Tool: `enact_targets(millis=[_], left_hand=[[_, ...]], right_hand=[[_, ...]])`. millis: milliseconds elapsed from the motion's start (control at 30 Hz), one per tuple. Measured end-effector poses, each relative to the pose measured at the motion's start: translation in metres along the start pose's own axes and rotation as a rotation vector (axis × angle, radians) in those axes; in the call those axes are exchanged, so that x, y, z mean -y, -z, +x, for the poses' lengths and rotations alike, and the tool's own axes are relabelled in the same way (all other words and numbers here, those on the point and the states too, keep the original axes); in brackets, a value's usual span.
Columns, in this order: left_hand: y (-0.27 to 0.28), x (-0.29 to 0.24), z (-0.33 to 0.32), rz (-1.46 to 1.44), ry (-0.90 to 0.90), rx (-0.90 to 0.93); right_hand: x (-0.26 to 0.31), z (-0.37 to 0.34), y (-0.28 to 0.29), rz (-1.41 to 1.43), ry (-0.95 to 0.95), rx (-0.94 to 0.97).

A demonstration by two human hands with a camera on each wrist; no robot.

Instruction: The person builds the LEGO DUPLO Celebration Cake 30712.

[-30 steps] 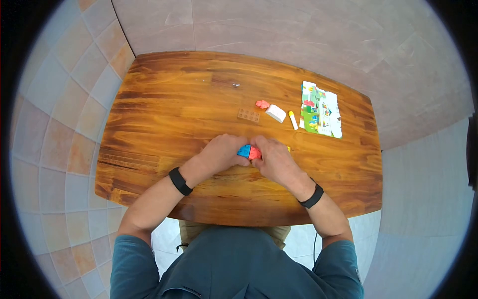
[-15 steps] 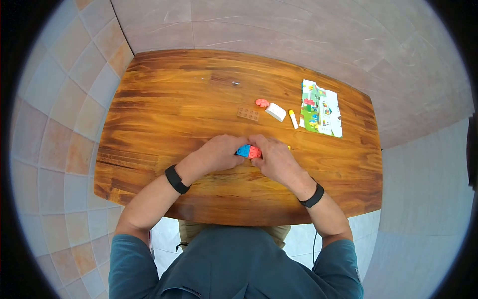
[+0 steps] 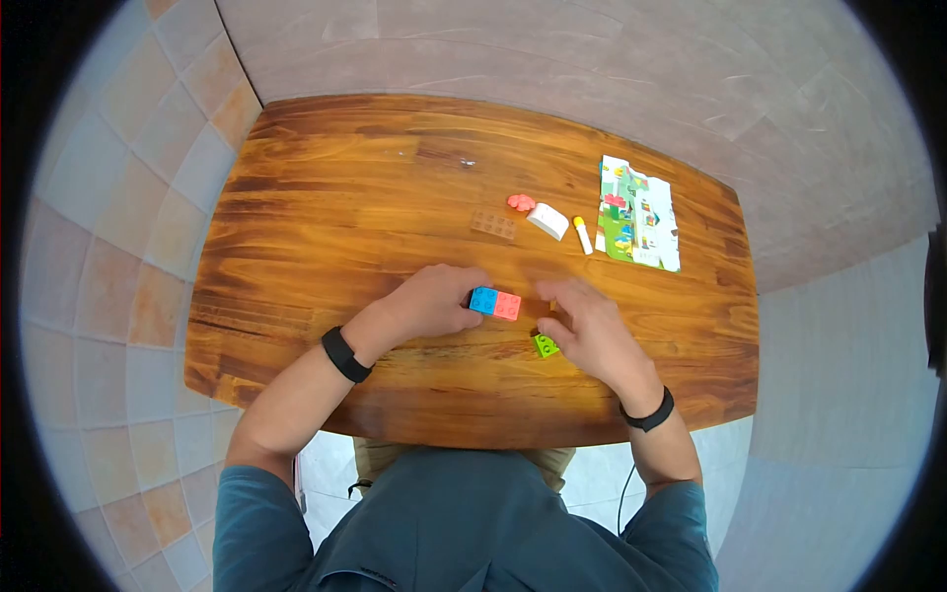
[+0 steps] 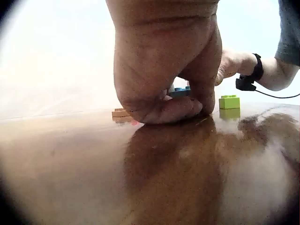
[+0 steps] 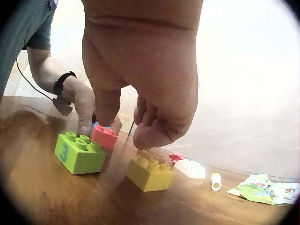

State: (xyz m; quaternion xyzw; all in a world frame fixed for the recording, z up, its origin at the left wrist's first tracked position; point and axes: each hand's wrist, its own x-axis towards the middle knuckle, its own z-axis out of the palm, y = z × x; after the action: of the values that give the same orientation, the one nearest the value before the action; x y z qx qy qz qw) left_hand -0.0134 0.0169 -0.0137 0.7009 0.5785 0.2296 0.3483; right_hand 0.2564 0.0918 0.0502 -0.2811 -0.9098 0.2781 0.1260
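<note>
My left hand [image 3: 434, 301] pinches a blue brick [image 3: 483, 300] low over the table, thumb on the near side and fingers on the far side. Against the blue brick's right side sits a pink-red brick [image 3: 508, 306], studs up. My right hand [image 3: 587, 331] is apart from that pair, its fingers loosely bent with nothing between them. Under it, a lime green brick [image 5: 79, 154] marked with a 3 stands on the table. A yellow brick [image 5: 150, 174] stands close below its fingertips in the right wrist view; the hand mostly hides it from the head camera.
Farther back on the wooden table [image 3: 326, 217] lie a brown brick [image 3: 492, 225], a pink-red flower-like piece [image 3: 521, 202], a white curved block [image 3: 547, 222] and a white tube with a yellow end [image 3: 583, 237]. An unfolded picture leaflet [image 3: 639, 212] lies at the back right.
My right hand has let go of the pink-red brick and moved right, over the yellow and green bricks. My left hand has stayed on the blue brick, and the green brick has come into view.
</note>
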Motion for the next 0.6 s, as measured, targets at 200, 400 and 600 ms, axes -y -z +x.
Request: enact_targets(millis=[200,400,600], left_hand=[[0.003,-0.008,0.002,-0.028,0.074,-0.004],[0.006,-0.005,0.002,-0.082,0.072,-0.023],[0.002,0.003,0.000,-0.113,0.071,-0.036]], right_hand=[[0.005,-0.032,0.008,-0.026,-0.040,0.029],[0.000,-0.049,-0.006,-0.050,0.048,0.045],[0.006,-0.046,-0.007,-0.066,0.017,0.027]])
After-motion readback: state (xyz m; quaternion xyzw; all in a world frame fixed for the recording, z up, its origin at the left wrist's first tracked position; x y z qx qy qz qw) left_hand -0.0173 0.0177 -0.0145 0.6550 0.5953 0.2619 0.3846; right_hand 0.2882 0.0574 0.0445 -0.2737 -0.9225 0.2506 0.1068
